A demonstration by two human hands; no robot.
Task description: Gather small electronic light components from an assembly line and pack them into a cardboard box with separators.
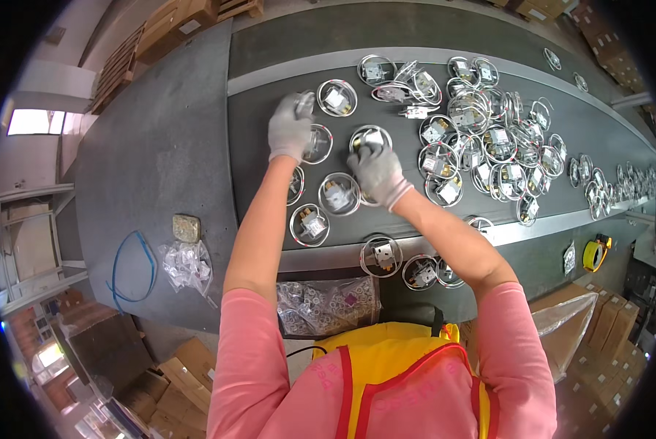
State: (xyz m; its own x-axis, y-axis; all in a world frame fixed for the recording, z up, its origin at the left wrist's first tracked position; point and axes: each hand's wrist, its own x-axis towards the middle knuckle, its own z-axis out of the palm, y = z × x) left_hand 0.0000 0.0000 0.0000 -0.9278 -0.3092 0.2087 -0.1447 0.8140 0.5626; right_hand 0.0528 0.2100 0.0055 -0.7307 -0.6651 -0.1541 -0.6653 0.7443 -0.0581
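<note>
Both my hands wear pale grey work gloves. My left hand (290,132) is over the left end of the belt, its fingers curled in around something greyish that I cannot make out. Close beside it lie a thermostat with a coiled metal tube (337,98) and another coiled thermostat (317,144), partly covered. My right hand (377,175) is closed at the lower edge of a thermostat (372,137), its fingers bent over the coil. Under that palm another coil is mostly hidden. Nearer me are a coiled thermostat (338,194) and one with brass terminals (312,224).
A large heap of coiled thermostats (489,139) covers the belt (269,102) to the right. Several lie along the front ledge, one thermostat (381,254) among them. On the grey table (152,146) are a blue strap (132,271), a clear bag (186,265) and a tan block (186,228). Yellow tape (595,254) lies right.
</note>
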